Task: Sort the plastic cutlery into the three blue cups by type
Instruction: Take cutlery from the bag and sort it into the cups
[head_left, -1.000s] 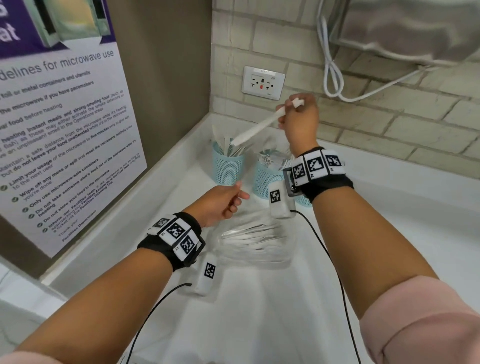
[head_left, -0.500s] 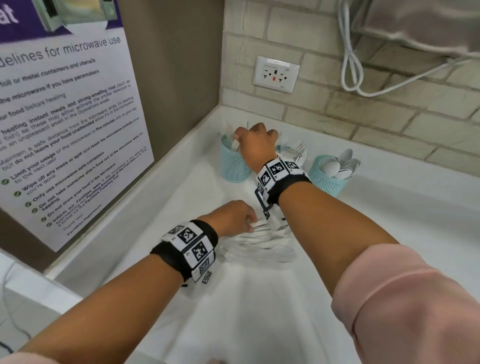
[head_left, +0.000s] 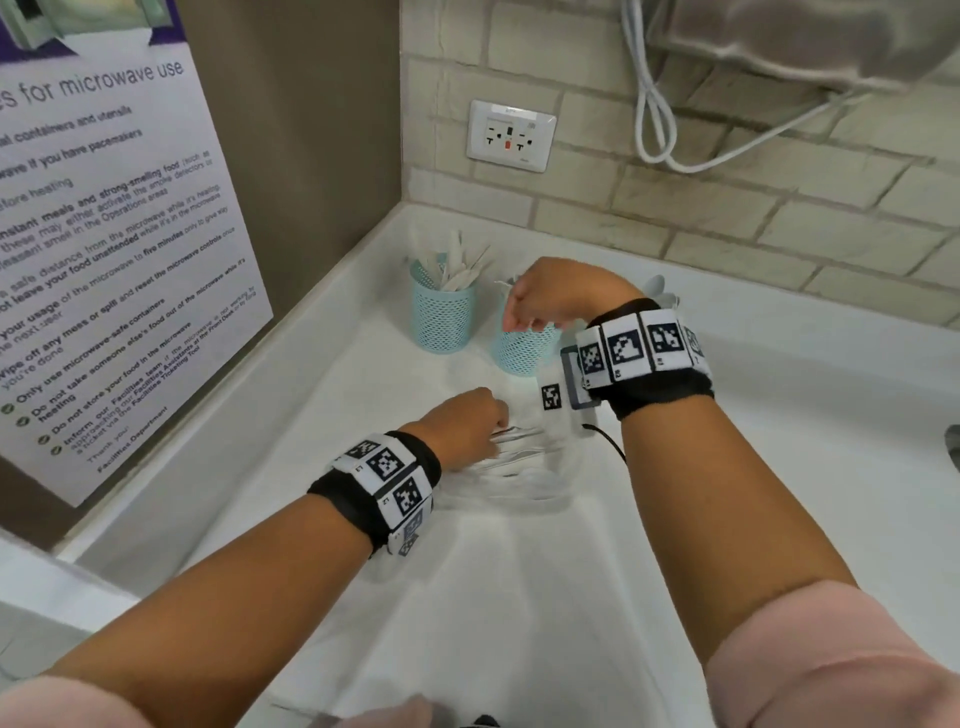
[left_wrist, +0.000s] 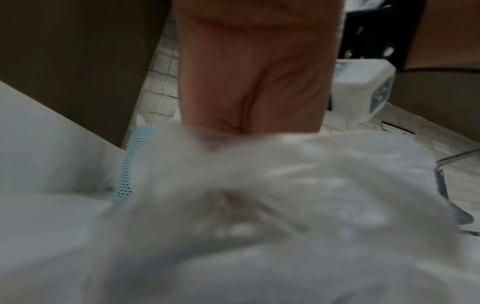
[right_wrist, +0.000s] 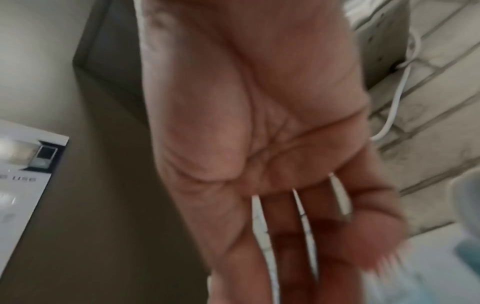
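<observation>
Three blue mesh cups stand at the back of the white counter (head_left: 519, 613). The left cup (head_left: 441, 317) holds white knives. Forks stick out of the middle cup (head_left: 522, 353). My right wrist hides the third cup, and only its spoons (head_left: 657, 286) show. My right hand (head_left: 519, 322) hangs empty just above the middle cup, and its fingers (right_wrist: 285, 246) are straight in the right wrist view. A clear plastic bag of cutlery (head_left: 524, 473) lies nearer me. My left hand (head_left: 488, 431) lies on the bag with its fingers curled into it. The left wrist view shows the bag (left_wrist: 285, 195) blurred.
A wall socket (head_left: 511, 136) and a looped white cable (head_left: 654, 104) are on the brick wall behind the cups. A microwave poster (head_left: 104, 260) covers the left wall. A dark object (head_left: 953, 447) shows at the counter's right edge.
My right hand put the white knife into the left cup, let go, and drew back right over the middle cup. My left hand came down onto the cutlery bag.
</observation>
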